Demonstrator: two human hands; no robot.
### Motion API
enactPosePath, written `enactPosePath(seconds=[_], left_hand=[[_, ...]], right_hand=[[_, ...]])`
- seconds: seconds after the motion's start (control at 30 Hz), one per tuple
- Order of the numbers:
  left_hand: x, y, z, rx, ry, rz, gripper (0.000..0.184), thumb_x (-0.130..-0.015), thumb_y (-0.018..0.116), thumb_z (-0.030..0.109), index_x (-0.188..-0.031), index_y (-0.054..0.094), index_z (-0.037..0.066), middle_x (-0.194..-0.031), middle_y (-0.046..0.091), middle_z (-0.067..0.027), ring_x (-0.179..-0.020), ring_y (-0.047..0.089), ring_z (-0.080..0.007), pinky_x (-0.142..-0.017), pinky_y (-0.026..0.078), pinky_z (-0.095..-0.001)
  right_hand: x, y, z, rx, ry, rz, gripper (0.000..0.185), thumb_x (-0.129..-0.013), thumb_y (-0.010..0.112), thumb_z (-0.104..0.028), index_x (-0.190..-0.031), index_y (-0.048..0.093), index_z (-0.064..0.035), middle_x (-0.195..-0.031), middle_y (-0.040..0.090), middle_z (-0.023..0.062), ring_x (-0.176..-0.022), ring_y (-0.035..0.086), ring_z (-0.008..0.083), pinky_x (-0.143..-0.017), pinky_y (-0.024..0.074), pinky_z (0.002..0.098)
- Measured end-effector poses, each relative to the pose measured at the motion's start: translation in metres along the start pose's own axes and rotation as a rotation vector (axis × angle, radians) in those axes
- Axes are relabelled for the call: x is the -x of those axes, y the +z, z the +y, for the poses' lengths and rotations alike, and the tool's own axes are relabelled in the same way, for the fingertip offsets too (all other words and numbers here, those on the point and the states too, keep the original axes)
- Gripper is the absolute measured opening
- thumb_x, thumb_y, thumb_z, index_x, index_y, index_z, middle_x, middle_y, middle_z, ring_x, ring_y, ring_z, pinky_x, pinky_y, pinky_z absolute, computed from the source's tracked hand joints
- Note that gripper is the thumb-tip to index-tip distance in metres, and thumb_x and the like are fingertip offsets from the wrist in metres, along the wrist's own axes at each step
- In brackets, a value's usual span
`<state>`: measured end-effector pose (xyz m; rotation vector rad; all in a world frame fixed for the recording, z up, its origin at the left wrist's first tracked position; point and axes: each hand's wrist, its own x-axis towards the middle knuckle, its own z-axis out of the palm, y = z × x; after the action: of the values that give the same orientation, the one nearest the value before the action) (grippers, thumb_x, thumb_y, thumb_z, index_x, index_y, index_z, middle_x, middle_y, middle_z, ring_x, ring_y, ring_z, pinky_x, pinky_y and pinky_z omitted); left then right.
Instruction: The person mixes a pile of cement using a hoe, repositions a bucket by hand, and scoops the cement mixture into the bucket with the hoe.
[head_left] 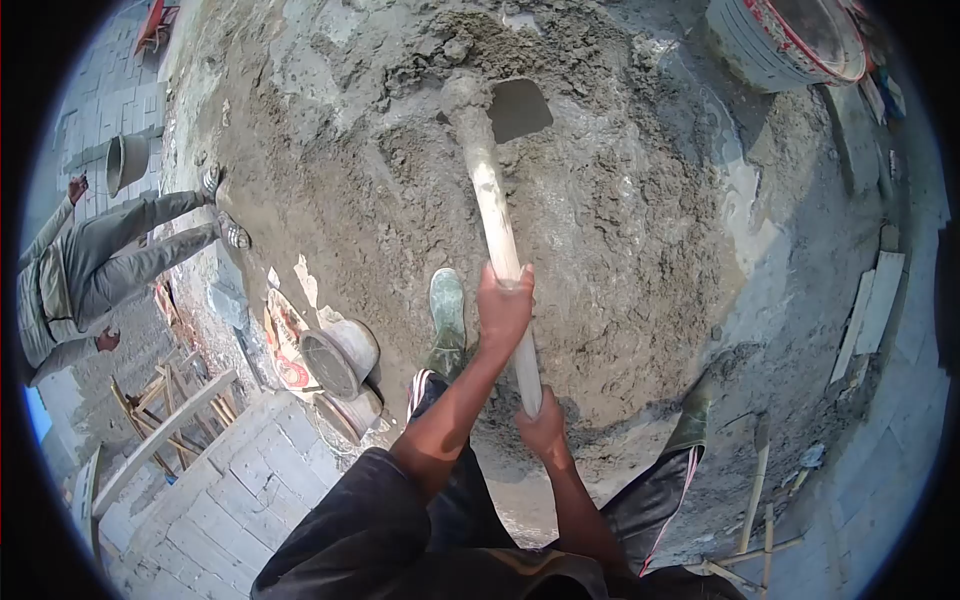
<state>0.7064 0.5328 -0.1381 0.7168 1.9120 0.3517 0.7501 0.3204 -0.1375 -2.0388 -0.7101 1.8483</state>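
I hold a hoe with both hands, its pale wooden handle (pixel 493 208) running away from me. My left hand (pixel 505 308) is wrapped around the middle of the handle. Nearer my body, my right hand (pixel 541 424) grips close to the handle's end. The hoe's flat blade (pixel 521 109) rests at the edge of a heap of wet mortar (pixel 420 60), and its mortar-caked head joint partly hides the socket. Grey mortar mix (pixel 620 230) is spread over the ground around the hoe.
My green boot (pixel 447 303) stands in the mix. A large white bucket with a red rim (pixel 790 45) is at the upper right. To the left lie a mortar-coated bucket (pixel 338 358) and torn sacks (pixel 284 335). Another person (pixel 100 260) stands farther left near a dark bucket (pixel 127 164).
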Motion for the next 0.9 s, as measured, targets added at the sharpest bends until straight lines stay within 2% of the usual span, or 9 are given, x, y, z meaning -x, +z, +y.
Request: enactPosePath(seconds=[0.07, 0.13, 0.2, 0.27, 0.37, 0.67, 0.73, 0.8, 0.9], left_hand=[[-0.111, -0.019, 0.081, -0.083, 0.637, 0.177, 0.055, -0.089, 0.063, 0.017, -0.132, 0.037, -0.004, -0.104, 0.062, -0.0283, -0.096, 0.064, -0.0382, -0.083, 0.048, -0.0456], [-0.195, -0.032, 0.164, -0.279, 0.868, 0.344, 0.070, -0.091, 0.057, 0.022, -0.145, 0.020, -0.003, -0.115, 0.058, -0.0343, -0.105, 0.059, -0.0481, -0.093, 0.046, -0.0473], [-0.248, -0.029, 0.182, -0.361, 0.819, 0.344, 0.075, -0.091, 0.056, 0.022, -0.148, 0.013, -0.002, -0.116, 0.057, -0.0351, -0.106, 0.059, -0.0475, -0.095, 0.046, -0.0466], [-0.271, -0.016, 0.151, -0.559, 0.509, 0.199, 0.080, -0.089, 0.056, 0.022, -0.149, 0.007, 0.000, -0.119, 0.056, -0.0356, -0.109, 0.058, -0.0459, -0.095, 0.046, -0.0467], [-0.265, 0.023, 0.048, -0.536, 0.451, 0.233, 0.086, -0.086, 0.058, 0.021, -0.151, 0.004, 0.006, -0.119, 0.057, -0.0345, -0.111, 0.058, -0.0448, -0.099, 0.044, -0.0473], [0.090, 0.073, -0.202, -0.501, -0.038, -0.100, 0.048, -0.082, 0.065, 0.025, -0.111, 0.044, -0.006, -0.103, 0.061, -0.0351, -0.100, 0.059, -0.0503, -0.086, 0.049, -0.0508], [0.185, 0.071, -0.304, -0.324, -0.077, -0.211, 0.046, -0.082, 0.063, 0.028, -0.108, 0.048, -0.006, -0.095, 0.063, -0.0319, -0.095, 0.061, -0.0509, -0.084, 0.050, -0.0501], [0.231, 0.053, -0.284, -0.217, -0.388, -0.255, 0.042, -0.081, 0.065, 0.024, -0.105, 0.050, -0.007, -0.087, 0.064, -0.0286, -0.088, 0.065, -0.0451, -0.076, 0.051, -0.0490], [0.181, 0.024, -0.229, -0.251, -0.051, -0.121, 0.038, -0.081, 0.067, 0.020, -0.105, 0.050, -0.005, -0.083, 0.063, -0.0216, -0.077, 0.068, -0.0354, -0.065, 0.052, -0.0441]], right_hand=[[-0.125, 0.014, -0.098, -0.106, -0.304, 0.093, 0.041, -0.075, 0.066, -0.016, -0.109, 0.052, 0.0010, -0.090, 0.065, 0.0291, -0.089, 0.063, 0.0465, -0.077, 0.0496, 0.0497], [-0.221, 0.013, -0.200, -0.134, -0.529, 0.127, 0.031, -0.077, 0.065, -0.012, -0.102, 0.056, 0.0047, -0.083, 0.065, 0.0241, -0.078, 0.066, 0.0350, -0.072, 0.0504, 0.0421], [-0.262, 0.023, -0.224, -0.194, -0.551, 0.153, 0.030, -0.074, 0.066, -0.011, -0.097, 0.058, 0.0060, -0.080, 0.066, 0.0251, -0.075, 0.067, 0.0389, -0.066, 0.0521, 0.0434], [-0.256, 0.021, -0.215, -0.465, -0.211, -0.164, 0.025, -0.074, 0.065, -0.010, -0.091, 0.058, 0.0072, -0.070, 0.063, 0.0166, -0.056, 0.064, 0.0254, -0.052, 0.0494, 0.0376], [-0.231, 0.019, -0.123, -0.454, -0.112, -0.140, 0.021, -0.075, 0.064, -0.008, -0.088, 0.058, 0.0067, -0.065, 0.057, 0.0077, -0.048, 0.055, 0.0155, -0.043, 0.0435, 0.0331], [0.121, -0.044, 0.094, -0.369, 0.437, -0.073, 0.014, -0.076, 0.061, -0.005, -0.084, 0.051, -0.0004, -0.063, 0.052, 0.0035, -0.045, 0.049, 0.0101, -0.040, 0.0393, 0.0283], [0.219, -0.052, 0.163, -0.067, 0.400, -0.086, 0.023, -0.070, 0.063, -0.007, -0.089, 0.054, 0.0033, -0.067, 0.056, 0.0067, -0.058, 0.058, 0.0170, -0.053, 0.0481, 0.0343], [0.253, -0.064, 0.136, 0.111, 0.590, -0.219, 0.041, -0.070, 0.066, -0.016, -0.103, 0.057, 0.0067, -0.081, 0.067, 0.0221, -0.078, 0.068, 0.0348, -0.073, 0.0528, 0.0444], [0.208, -0.045, 0.107, 0.155, 0.344, -0.136, 0.036, -0.071, 0.067, -0.017, -0.099, 0.056, 0.0040, -0.080, 0.064, 0.0270, -0.081, 0.068, 0.0396, -0.071, 0.0522, 0.0458]])
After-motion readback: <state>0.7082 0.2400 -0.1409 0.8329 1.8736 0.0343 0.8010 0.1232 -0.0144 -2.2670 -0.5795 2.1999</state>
